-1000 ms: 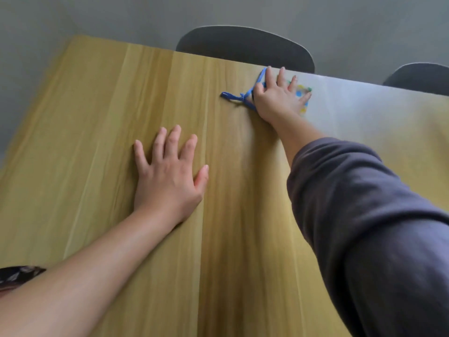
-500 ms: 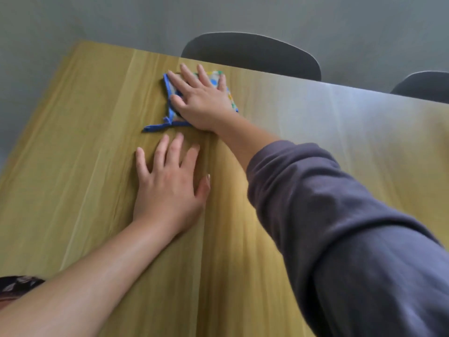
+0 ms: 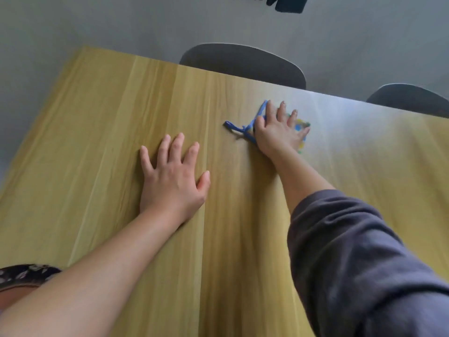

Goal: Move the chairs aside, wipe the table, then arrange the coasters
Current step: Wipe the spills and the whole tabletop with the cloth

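Note:
A light wooden table (image 3: 97,132) fills most of the view. My right hand (image 3: 279,130) lies flat with straight fingers on a small cloth (image 3: 300,126) with a blue edge and coloured dots, pressing it to the table near the far edge. The cloth's blue loop (image 3: 233,127) sticks out to the left of the hand. Most of the cloth is hidden under the palm. My left hand (image 3: 172,176) rests flat on the bare table, fingers spread, to the left of the cloth and nearer to me.
Two dark grey chair backs stand behind the table's far edge, one chair (image 3: 243,62) in the middle and another chair (image 3: 410,98) at the right. A grey floor (image 3: 73,27) lies beyond. A patterned dark object (image 3: 26,276) shows at the lower left edge.
My right hand has swept the cloth from the left-centre of the far side back to the right. My left hand has stayed flat in place.

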The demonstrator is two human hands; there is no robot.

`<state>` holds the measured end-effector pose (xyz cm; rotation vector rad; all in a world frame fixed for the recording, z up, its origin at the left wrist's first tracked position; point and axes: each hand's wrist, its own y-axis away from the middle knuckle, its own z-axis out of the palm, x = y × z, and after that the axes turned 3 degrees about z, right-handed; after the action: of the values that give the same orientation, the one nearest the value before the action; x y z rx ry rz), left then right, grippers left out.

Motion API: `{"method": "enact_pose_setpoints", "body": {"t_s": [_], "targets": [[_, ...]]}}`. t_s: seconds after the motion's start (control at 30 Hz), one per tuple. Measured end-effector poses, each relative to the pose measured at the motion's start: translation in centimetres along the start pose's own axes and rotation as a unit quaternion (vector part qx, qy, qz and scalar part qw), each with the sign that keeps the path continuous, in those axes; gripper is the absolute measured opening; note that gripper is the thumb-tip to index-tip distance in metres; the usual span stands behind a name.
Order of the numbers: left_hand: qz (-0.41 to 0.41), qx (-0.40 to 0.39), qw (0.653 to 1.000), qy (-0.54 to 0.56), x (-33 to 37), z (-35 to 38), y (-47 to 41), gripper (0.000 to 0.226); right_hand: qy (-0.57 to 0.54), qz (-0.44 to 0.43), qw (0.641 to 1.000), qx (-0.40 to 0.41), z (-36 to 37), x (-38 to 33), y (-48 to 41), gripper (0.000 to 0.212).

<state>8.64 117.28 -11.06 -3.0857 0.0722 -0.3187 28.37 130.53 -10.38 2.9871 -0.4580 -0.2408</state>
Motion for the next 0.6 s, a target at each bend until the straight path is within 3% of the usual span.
{"method": "enact_pose_setpoints", "body": {"t_s": [0.17,0.3,0.37,0.47,0.6], "targets": [[-0.006,0.007,1.000,-0.001,0.0,0.1,0.0,0.064,0.009,-0.181,0.983,-0.003,2.0,-5.9,6.0,0.059],[-0.003,0.014,1.000,0.003,0.1,0.0,0.1,0.062,0.030,-0.284,0.958,-0.009,1.5,-2.5,7.4,0.057],[-0.005,0.013,1.000,0.004,0.1,0.0,0.0,0.062,0.042,-0.259,0.965,-0.002,1.1,0.9,6.4,0.056],[0.000,0.009,1.000,-0.002,0.0,0.1,0.0,0.062,0.045,-0.137,0.990,0.008,0.2,5.2,4.5,0.056],[0.001,0.009,1.000,-0.003,-0.1,0.2,-0.1,0.062,0.012,0.004,1.000,0.007,0.6,3.1,3.7,0.059]]}}
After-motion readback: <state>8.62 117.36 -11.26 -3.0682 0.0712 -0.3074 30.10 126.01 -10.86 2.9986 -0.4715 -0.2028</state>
